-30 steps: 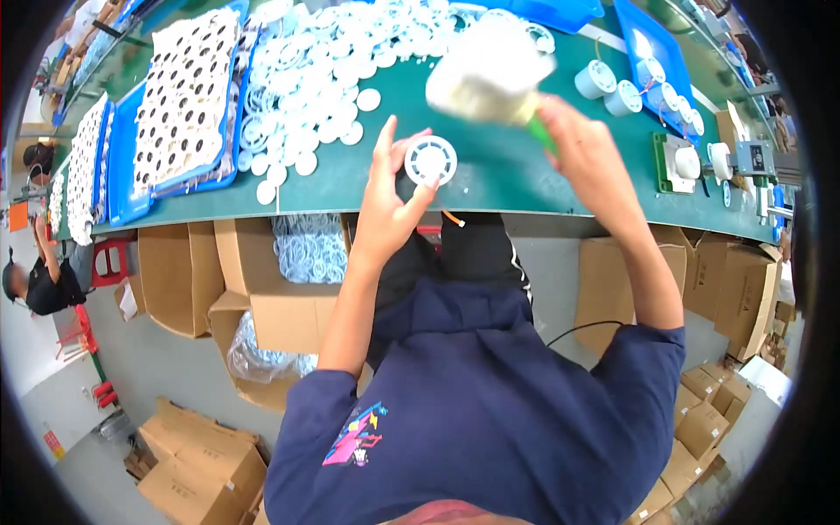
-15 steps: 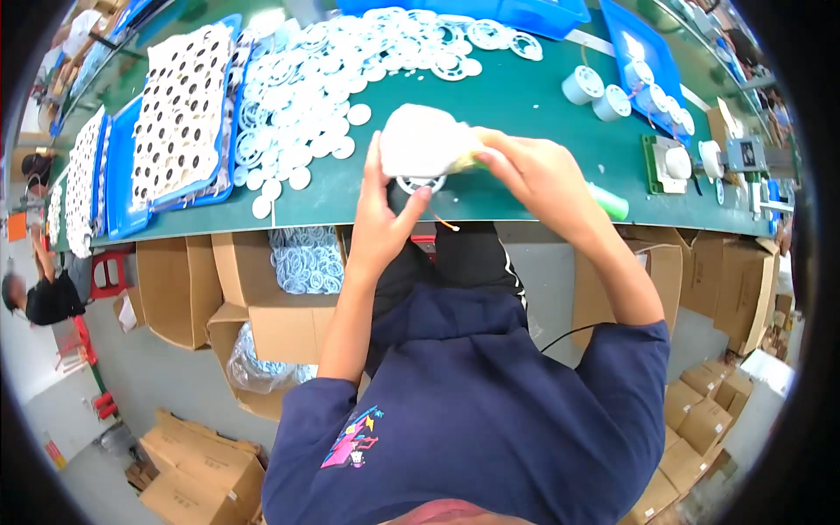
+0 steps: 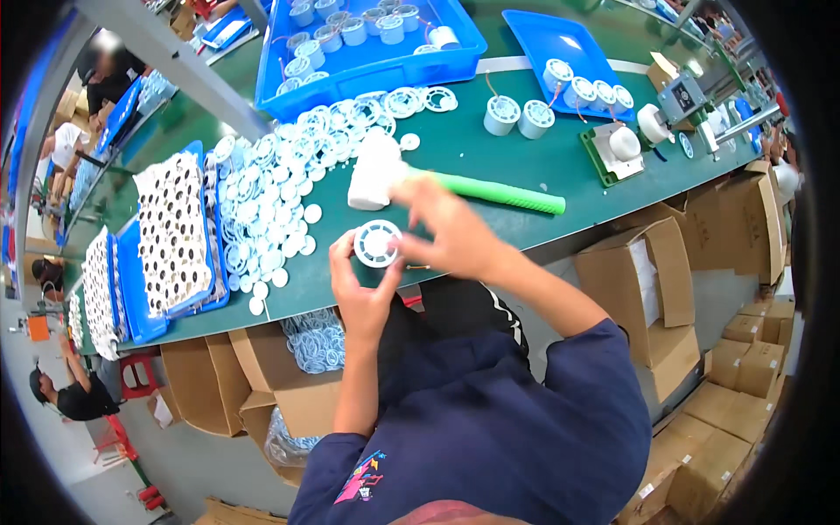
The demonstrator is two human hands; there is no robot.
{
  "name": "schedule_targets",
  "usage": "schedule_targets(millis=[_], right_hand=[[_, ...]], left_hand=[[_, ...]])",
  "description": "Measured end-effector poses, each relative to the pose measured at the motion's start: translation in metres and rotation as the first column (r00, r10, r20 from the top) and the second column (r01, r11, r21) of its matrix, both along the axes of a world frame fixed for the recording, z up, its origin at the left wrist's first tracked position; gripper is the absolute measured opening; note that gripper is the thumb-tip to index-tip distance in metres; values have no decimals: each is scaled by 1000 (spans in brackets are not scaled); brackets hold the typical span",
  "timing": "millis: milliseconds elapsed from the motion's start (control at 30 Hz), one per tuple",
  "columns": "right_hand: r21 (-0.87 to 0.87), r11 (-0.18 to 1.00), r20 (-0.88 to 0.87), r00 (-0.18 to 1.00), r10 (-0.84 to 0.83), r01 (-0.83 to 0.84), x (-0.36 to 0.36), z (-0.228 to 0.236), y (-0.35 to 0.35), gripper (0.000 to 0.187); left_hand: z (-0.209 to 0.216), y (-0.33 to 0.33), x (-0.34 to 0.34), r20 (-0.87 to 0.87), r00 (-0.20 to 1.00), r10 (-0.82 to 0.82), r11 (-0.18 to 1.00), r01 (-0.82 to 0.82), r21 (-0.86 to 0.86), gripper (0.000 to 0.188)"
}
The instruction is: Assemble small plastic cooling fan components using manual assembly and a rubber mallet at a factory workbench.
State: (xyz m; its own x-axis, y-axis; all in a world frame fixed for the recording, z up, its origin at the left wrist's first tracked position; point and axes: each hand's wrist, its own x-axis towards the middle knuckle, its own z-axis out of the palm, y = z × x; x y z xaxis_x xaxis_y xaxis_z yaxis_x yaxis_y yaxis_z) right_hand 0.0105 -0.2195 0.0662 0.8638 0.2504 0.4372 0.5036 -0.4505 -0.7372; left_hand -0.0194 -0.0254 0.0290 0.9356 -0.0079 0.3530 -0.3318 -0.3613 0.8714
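Observation:
Near the table's front edge, my left hand [image 3: 360, 293] grips a small round slotted housing [image 3: 377, 244], white to pale blue, between thumb and fingers. Its ring-patterned face points up, and a thin orange wire [image 3: 415, 267] trails beside it. Just to the right, my right hand [image 3: 451, 229] has its fingers apart and slightly blurred; a fingertip is close to the housing's rim, and I cannot tell if it touches. Beyond that hand a mallet lies on the table, with a bulky white head [image 3: 374, 175] and a green handle [image 3: 512, 194] running right.
Loose white discs and rings [image 3: 278, 188] are heaped at left, beside blue trays [image 3: 140, 302] of dark round pieces. A blue bin [image 3: 411, 68] of cylindrical housings stands at the back. Two housings [image 3: 501, 115] and a small bench fixture [image 3: 612, 150] are at right. Open cartons [image 3: 643, 289] sit below.
The mallet has left my right hand and now lies on the table. My right hand has moved down toward the housing, which stays in my left hand. The view has shifted and tilted.

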Motion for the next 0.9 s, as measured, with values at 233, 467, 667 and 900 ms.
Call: schedule_targets(millis=[233,467,667,900], right_hand=[[138,938,175,925,-338,317,12,8,-85,50],[8,563,303,535,-789,826,84,-35,-254,57],[-282,492,331,565,-756,824,99,-58,-254,58],[35,557,453,483,-749,830,70,9,-188,29]], left_hand=[[31,-61,27,61,926,-372,906,348,243,84],[23,-153,114,104,907,-409,860,345,377,79],[-2,-203,165,81,871,-484,821,421,385,73],[10,-191,155,219,896,-386,910,332,247,58]])
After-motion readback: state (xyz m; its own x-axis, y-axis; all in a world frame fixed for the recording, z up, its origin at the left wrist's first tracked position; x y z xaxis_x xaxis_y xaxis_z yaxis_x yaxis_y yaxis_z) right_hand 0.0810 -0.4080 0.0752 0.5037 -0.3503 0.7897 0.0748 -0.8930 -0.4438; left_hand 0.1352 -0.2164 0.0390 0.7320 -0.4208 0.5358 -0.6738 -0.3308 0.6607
